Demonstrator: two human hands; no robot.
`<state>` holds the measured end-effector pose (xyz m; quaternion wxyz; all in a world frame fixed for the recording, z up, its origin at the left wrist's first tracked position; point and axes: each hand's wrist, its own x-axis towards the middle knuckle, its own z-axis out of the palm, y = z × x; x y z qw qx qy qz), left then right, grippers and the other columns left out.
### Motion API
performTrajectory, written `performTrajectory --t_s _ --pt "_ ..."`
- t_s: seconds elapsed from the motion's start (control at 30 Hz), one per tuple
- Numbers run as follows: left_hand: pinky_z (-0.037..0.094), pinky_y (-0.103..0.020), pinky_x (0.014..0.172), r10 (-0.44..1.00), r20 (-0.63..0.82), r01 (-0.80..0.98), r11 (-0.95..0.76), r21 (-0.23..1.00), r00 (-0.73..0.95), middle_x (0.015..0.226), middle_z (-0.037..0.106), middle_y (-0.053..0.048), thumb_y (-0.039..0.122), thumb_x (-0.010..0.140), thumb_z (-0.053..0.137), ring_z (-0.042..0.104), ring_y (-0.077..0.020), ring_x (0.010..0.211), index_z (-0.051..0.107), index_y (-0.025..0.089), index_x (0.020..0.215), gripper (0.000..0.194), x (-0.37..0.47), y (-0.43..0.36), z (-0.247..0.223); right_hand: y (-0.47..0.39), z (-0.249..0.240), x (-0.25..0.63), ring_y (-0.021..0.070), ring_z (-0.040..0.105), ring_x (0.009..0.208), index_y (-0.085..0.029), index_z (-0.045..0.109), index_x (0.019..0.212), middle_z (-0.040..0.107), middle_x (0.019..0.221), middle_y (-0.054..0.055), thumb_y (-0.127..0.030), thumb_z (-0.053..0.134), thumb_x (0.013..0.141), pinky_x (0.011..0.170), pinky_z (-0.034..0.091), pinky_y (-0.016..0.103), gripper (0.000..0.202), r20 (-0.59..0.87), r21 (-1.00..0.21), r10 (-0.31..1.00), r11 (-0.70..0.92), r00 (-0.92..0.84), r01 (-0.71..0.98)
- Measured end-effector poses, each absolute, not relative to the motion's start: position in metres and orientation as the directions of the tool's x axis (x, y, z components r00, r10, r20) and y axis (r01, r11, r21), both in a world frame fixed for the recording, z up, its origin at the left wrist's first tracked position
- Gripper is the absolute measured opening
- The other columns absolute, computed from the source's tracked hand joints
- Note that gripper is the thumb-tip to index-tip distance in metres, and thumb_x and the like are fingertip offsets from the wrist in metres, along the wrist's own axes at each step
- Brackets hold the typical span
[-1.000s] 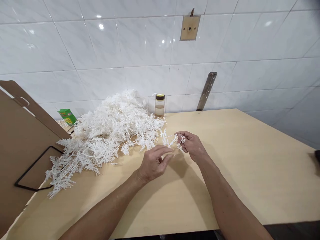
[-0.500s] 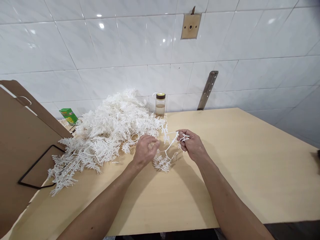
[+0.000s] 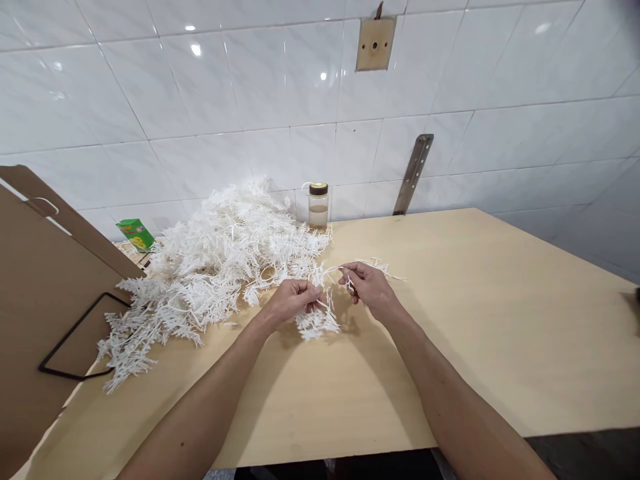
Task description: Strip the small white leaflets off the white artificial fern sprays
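A white branching plastic sprig (image 3: 318,323) hangs between my two hands above the table. My left hand (image 3: 295,299) pinches part of it between thumb and fingers. Close by on the right, my right hand (image 3: 367,287) grips another part of the white sprig with bent fingers. More white twigs (image 3: 383,268) show behind my right hand. A large heap of white sprigs (image 3: 235,240) lies to the left of my hands and behind them.
A jar of liquid (image 3: 319,208) with a dark lid stands behind the heap by the tiled wall. A green box (image 3: 136,235) is at the back left. A cardboard box (image 3: 60,300) with a black wire handle stands left on the wooden table (image 3: 500,320).
My left hand has closed on the sprig, and my right hand has moved slightly left. White twigs now show behind my right hand. The view has shifted a little.
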<state>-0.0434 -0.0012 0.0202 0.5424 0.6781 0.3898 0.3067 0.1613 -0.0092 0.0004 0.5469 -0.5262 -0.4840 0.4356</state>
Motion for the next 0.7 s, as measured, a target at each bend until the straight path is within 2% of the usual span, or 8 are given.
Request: performTrajectory --t_s 0.23,0.3,0.4,0.5,0.57,0.63,0.7 --pt "0.04 -0.024 0.059 0.886 -0.058 0.111 0.008 0.994 0.459 0.068 0.069 -0.006 0.056 0.071 0.073 0.053 -0.0105 0.057 0.065 0.013 0.067 0.043 -0.05 0.005 0.019 -0.013 0.001 0.159 0.0088 0.052 0.048 -0.016 0.067 0.103 0.067 0.081 0.005 -0.043 0.061 0.081 0.037 0.042 0.021 0.035 0.041 -0.984 0.994 0.023 0.102 0.179" --pt "0.041 -0.025 0.06 0.889 -0.063 0.091 0.024 0.996 0.454 0.071 0.07 -0.007 0.056 0.069 0.074 0.053 -0.0105 0.058 0.064 0.014 0.068 0.043 -0.05 0.006 0.017 -0.014 0.002 0.159 0.0104 0.055 0.049 -0.015 0.065 0.111 0.068 0.083 0.007 -0.041 0.06 0.081 0.038 0.043 0.022 0.04 0.033 -0.975 0.99 0.002 0.137 0.221" --pt "0.041 -0.026 0.061 0.905 -0.062 0.105 0.019 0.994 0.42 0.075 0.072 -0.007 0.056 0.069 0.074 0.056 -0.0117 0.061 0.063 0.014 0.07 0.043 -0.052 0.007 0.016 -0.015 0.004 0.161 0.0111 0.056 0.051 -0.015 0.063 0.115 0.069 0.094 0.011 -0.04 0.059 0.082 0.04 0.044 0.023 0.043 0.167 -0.94 0.938 0.058 0.305 0.336" --pt "0.041 -0.027 0.065 0.92 -0.049 0.141 -0.008 0.99 0.39 0.076 0.073 -0.008 0.053 0.07 0.074 0.059 -0.0134 0.064 0.062 0.014 0.07 0.041 -0.052 0.007 0.018 -0.019 0.01 0.16 0.0103 0.053 0.053 -0.015 0.066 0.102 0.07 0.094 0.011 -0.041 0.056 0.083 0.042 0.042 0.022 0.033 0.352 -0.899 0.831 0.17 0.432 0.405" --pt "0.041 -0.028 0.067 0.925 -0.04 0.164 -0.024 0.986 0.378 0.077 0.073 -0.008 0.05 0.071 0.074 0.059 -0.0137 0.065 0.062 0.014 0.072 0.038 -0.052 0.006 0.02 -0.022 0.014 0.158 0.0093 0.049 0.048 -0.016 0.065 0.096 0.07 0.087 0.009 -0.044 0.055 0.084 0.04 0.04 0.022 0.032 0.334 -0.917 0.872 0.213 0.358 0.336" --pt "0.039 -0.028 0.065 0.934 -0.034 0.182 -0.033 0.983 0.355 0.078 0.074 -0.008 0.048 0.072 0.073 0.057 -0.0136 0.064 0.063 0.014 0.074 0.036 -0.052 0.006 0.021 -0.024 0.015 0.155 0.0082 0.045 0.043 -0.016 0.065 0.091 0.069 0.078 0.006 -0.046 0.057 0.083 0.036 0.037 0.022 0.032 0.233 -0.944 0.957 0.18 0.173 0.277" --pt "0.038 -0.028 0.065 0.943 -0.027 0.184 -0.036 0.982 0.332 0.079 0.074 -0.008 0.048 0.072 0.073 0.057 -0.0143 0.065 0.063 0.015 0.076 0.035 -0.052 0.006 0.022 -0.024 0.012 0.153 0.0082 0.044 0.04 -0.017 0.064 0.088 0.065 0.068 0.003 -0.047 0.059 0.082 0.036 0.038 0.022 0.031 0.143 -0.947 0.989 0.125 0.04 0.295"
